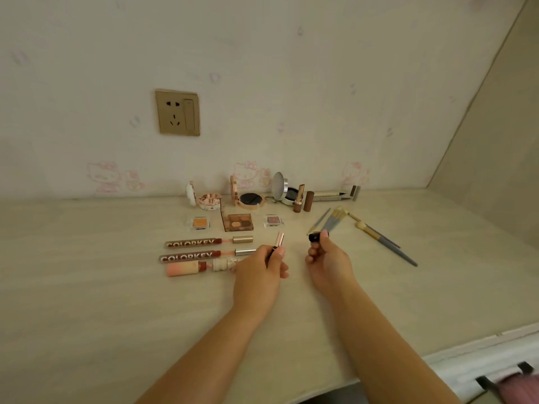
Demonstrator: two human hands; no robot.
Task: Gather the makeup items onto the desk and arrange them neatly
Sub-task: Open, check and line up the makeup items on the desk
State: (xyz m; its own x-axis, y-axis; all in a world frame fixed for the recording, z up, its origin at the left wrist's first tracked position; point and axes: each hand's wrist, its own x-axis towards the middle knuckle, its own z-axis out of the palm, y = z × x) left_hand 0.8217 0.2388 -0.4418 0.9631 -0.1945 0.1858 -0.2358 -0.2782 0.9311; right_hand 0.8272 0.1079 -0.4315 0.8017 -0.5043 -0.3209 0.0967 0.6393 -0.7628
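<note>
Two lip gloss tubes (192, 243) read "COLORKEY"; left hand (259, 272) holds lipstick (278, 242).

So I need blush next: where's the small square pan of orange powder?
The small square pan of orange powder lies left on the desk, just left of the brown eyeshadow palette, above the lip gloss tubes.

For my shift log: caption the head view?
Left hand holds lipstick, right hand its cap, above arranged makeup.
</note>
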